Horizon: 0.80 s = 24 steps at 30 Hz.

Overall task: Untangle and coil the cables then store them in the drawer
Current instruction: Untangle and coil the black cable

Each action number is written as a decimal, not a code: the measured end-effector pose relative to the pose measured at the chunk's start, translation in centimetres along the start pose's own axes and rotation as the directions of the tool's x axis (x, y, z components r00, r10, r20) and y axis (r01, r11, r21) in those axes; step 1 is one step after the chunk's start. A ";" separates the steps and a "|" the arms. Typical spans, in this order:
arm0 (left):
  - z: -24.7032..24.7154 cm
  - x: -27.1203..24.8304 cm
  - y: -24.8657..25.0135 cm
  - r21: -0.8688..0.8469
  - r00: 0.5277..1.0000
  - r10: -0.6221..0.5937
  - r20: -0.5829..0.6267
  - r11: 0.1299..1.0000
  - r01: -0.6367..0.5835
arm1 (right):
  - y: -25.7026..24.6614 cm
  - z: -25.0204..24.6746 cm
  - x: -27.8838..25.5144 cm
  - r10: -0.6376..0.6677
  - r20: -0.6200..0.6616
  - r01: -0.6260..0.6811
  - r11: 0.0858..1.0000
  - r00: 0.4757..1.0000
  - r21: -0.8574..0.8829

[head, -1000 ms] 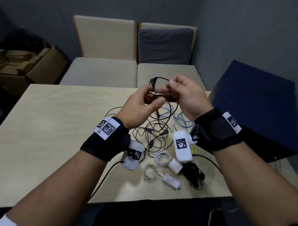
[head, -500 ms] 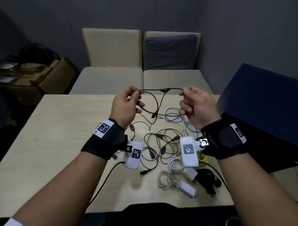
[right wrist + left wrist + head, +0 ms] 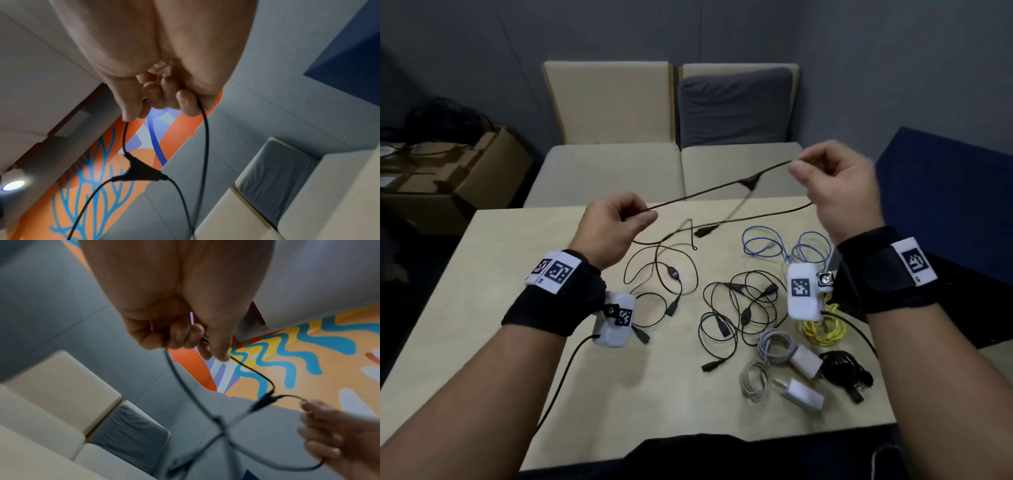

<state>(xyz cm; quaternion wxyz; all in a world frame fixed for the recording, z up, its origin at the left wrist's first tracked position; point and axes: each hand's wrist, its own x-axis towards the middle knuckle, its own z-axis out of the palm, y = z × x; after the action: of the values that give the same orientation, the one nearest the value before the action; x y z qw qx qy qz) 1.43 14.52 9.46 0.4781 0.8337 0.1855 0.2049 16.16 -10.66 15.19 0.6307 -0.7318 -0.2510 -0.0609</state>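
Observation:
A thin black cable (image 3: 709, 190) with a Y-shaped splitter (image 3: 750, 180) is stretched taut above the table. My left hand (image 3: 643, 214) pinches its lower end; my right hand (image 3: 796, 164), higher and farther right, pinches the other end. A branch with a plug (image 3: 705, 231) dangles from the splitter. The left wrist view shows the left hand (image 3: 197, 340) curled round the cable (image 3: 252, 371). In the right wrist view my right hand (image 3: 144, 110) holds it just above the splitter (image 3: 141, 168). More black cables (image 3: 739, 308) lie tangled on the table (image 3: 482, 308).
Also on the table are a blue cable (image 3: 784, 243), a yellow cable (image 3: 822, 332), two white chargers with coiled leads (image 3: 791, 356) and a black bundle (image 3: 846, 373). A dark blue cabinet (image 3: 945, 192) stands at the right. Cushioned seats (image 3: 671, 168) are behind the table, cardboard boxes (image 3: 448, 171) to the left.
My hands have drawn apart, the right one rising and moving right. The black cable, looped between them before, is now pulled straight with the splitter near the right hand.

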 end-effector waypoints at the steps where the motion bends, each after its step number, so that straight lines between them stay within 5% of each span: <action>1: 0.0 0.0 -0.3 0.012 1.000 -0.013 -0.004 1.000 0.013 | -0.3 -0.2 0.4 -0.021 -0.055 0.022 0.999 0.998 0.033; 9: 0.3 0.1 -1.9 -0.068 0.965 -0.163 -0.207 0.986 0.152 | -0.7 0.3 1.4 -0.034 -0.189 0.078 0.970 0.981 0.230; 13: 0.3 -0.5 -1.0 -0.399 0.947 -0.320 -0.009 0.870 0.290 | -1.0 0.4 2.2 0.123 -0.210 -0.022 0.904 0.970 0.427; 15: 0.0 -0.8 -0.9 -0.388 0.954 -0.288 0.080 0.873 0.296 | -0.7 0.4 2.6 0.198 -0.180 -0.100 0.891 0.964 0.444; 17: 0.0 -0.8 -0.6 -0.384 0.969 -0.225 0.098 0.890 0.245 | 0.0 0.8 2.5 0.244 -0.084 -0.207 0.926 0.966 0.316; 20: 0.2 -0.6 0.6 -0.435 0.982 -0.148 0.114 0.882 0.183 | 1.5 2.2 1.5 0.267 0.079 -0.252 0.954 0.960 -0.164; 22: 0.3 -0.2 1.7 -0.435 0.986 -0.077 0.149 0.890 0.135 | 1.8 3.3 0.5 0.211 0.107 -0.155 0.910 0.972 -0.385; 24: 0.4 0.1 2.8 -0.416 0.980 0.000 0.201 0.905 0.086 | 0.8 5.0 -0.6 0.089 0.259 0.016 0.927 0.962 -0.375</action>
<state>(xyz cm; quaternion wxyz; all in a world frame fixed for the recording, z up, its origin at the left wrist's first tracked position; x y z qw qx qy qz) 2.05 12.98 11.74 0.6678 0.7220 0.1071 0.1462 14.83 -6.13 13.19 0.4403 -0.8444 -0.3051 0.0051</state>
